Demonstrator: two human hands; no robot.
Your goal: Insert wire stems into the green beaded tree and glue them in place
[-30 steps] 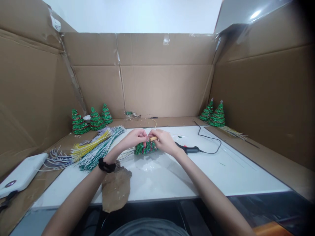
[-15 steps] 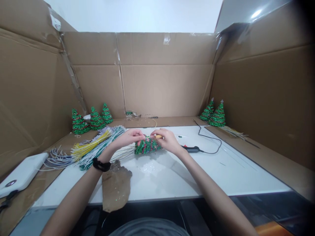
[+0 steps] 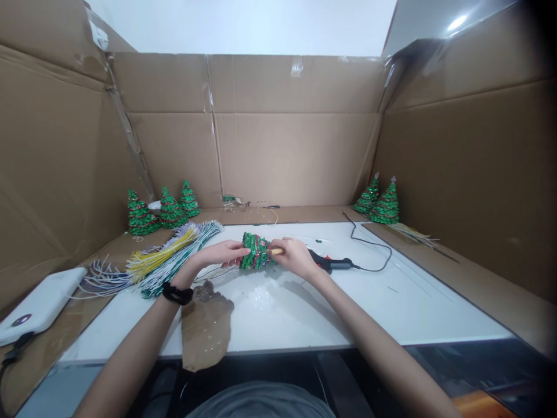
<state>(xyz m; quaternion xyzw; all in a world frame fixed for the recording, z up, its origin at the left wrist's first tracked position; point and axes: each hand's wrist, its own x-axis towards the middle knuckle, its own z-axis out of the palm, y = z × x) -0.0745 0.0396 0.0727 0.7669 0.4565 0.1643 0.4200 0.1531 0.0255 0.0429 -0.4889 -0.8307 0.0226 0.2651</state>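
Note:
A small glittery green Christmas tree (image 3: 256, 251) with red trim lies on its side over the white board. My left hand (image 3: 227, 253) is closed on its left, wide end, with thin wires trailing out below the wrist. In my right hand (image 3: 293, 255) is a short yellowish wooden stick (image 3: 276, 251), pinched between thumb and fingers, its end against the tree's right part. The stick's other end is hidden in the hand. Behind the right hand, partly covered, lies a black glue gun (image 3: 333, 263) with a red part and a cord.
Bundles of white, yellow and green wires (image 3: 174, 255) lie at left, near a white power bank (image 3: 41, 305). Finished-looking trees (image 3: 172, 208) stand back left, two more trees (image 3: 385, 201) back right. A torn cardboard piece (image 3: 206, 331) overhangs the front edge. Cardboard walls (image 3: 296, 157) enclose the board (image 3: 435, 307).
The tree has turned in my hands, showing a different side. My left hand has shifted from its upper edge to its wide end. The right hand has moved slightly down, still holding the stick.

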